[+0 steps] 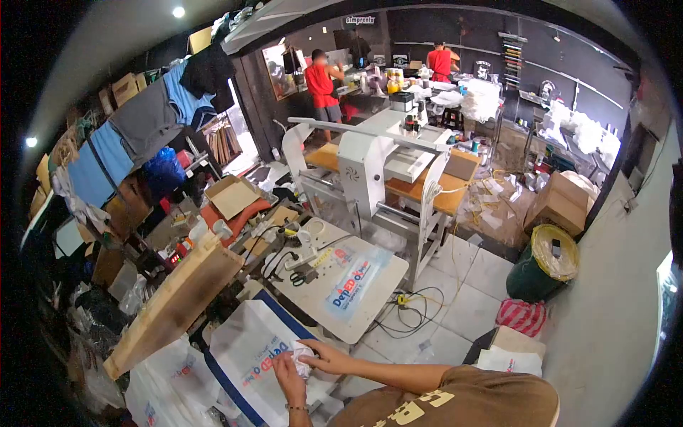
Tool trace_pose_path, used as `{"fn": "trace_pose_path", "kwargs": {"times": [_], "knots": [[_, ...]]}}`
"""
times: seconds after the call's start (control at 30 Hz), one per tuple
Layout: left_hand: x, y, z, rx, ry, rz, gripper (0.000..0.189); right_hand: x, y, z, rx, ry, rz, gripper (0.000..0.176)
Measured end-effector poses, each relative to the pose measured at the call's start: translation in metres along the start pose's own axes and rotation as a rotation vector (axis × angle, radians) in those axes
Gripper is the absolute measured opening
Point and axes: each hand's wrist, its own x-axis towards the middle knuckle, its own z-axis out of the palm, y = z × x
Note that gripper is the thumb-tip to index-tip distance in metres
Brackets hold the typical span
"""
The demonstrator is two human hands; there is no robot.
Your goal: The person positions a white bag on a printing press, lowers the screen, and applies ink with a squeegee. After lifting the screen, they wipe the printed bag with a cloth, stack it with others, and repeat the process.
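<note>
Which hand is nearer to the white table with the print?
Right. The right hand is just below the near edge of the table; the left hand is lower, farther from it. Both hold a white piece.

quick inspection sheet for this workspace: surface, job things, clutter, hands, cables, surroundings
surface: white worktable with a printed sheet lying flat on it
job's things: crumpled white piece held over a white bag with blue trim
clutter: wooden board leaning at the left, open cardboard box behind it
hands: left hand and right hand both pinch the crumpled white piece
cables: black cables loose on the tiled floor beside the worktable
surroundings: white press machine, green bin, two people in red shirts at the back
</note>
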Motion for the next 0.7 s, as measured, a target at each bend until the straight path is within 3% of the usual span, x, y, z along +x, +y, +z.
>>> {"fn": "trace_pose_path", "kwargs": {"times": [0.03,0.07,0.13,0.17,0.2,0.23,0.3,0.37,0.4,0.47,0.5,0.57,0.6,0.67,0.7], "knots": [[-0.003,-0.010,0.003,-0.463,-0.055,-0.236,0.026,0.001,0.009,0.000,-0.005,0.005,-0.004,0.053],[-0.004,0.001,0.003,-0.466,-0.060,-0.234,0.026,0.003,0.019,0.001,0.054,0.027,0.092,0.054],[-0.015,0.028,-0.005,0.098,-0.256,0.097,0.042,0.002,0.027,0.000,0.114,0.051,0.189,0.054],[-0.016,0.049,-0.009,0.356,-0.254,0.319,0.064,0.000,0.024,-0.001,0.112,0.064,0.195,0.054],[-0.013,0.030,-0.010,0.356,-0.256,0.319,0.064,-0.002,0.022,-0.001,0.111,0.077,0.201,0.054],[-0.008,-0.005,-0.013,0.176,-0.365,0.068,0.070,-0.005,0.010,-0.003,0.111,0.078,0.201,0.054],[-0.003,-0.013,-0.017,-0.010,-0.470,-0.180,0.077,-0.010,-0.018,-0.011,0.198,-0.116,0.380,0.049],[0.000,0.025,-0.025,-0.097,-0.327,-0.401,0.084,-0.010,0.004,-0.008,0.274,-0.164,0.364,0.045],[-0.004,0.027,-0.025,-0.100,-0.323,-0.404,0.084,-0.010,0.018,-0.006,0.354,-0.214,0.344,0.042],[-0.009,0.030,-0.024,0.240,-0.156,-0.086,0.089,-0.006,0.019,-0.011,0.366,-0.290,0.354,0.038],[-0.011,0.022,-0.021,0.242,-0.155,-0.086,0.089,-0.004,0.019,-0.012,0.381,-0.357,0.364,0.035],[-0.020,0.007,-0.010,-0.412,-0.388,-0.144,0.087,-0.002,0.019,-0.007,0.413,-0.351,0.334,0.031],[-0.025,0.005,-0.006,-0.412,-0.387,-0.145,0.087,0.000,0.020,-0.004,0.443,-0.347,0.303,0.027],[-0.035,0.020,0.000,0.000,-0.296,-0.020,0.084,0.008,0.020,-0.004,0.337,-0.352,0.312,0.026],[-0.041,0.030,0.004,0.029,-0.189,0.090,0.068,0.011,0.021,-0.002,0.230,-0.354,0.321,0.024]]}}
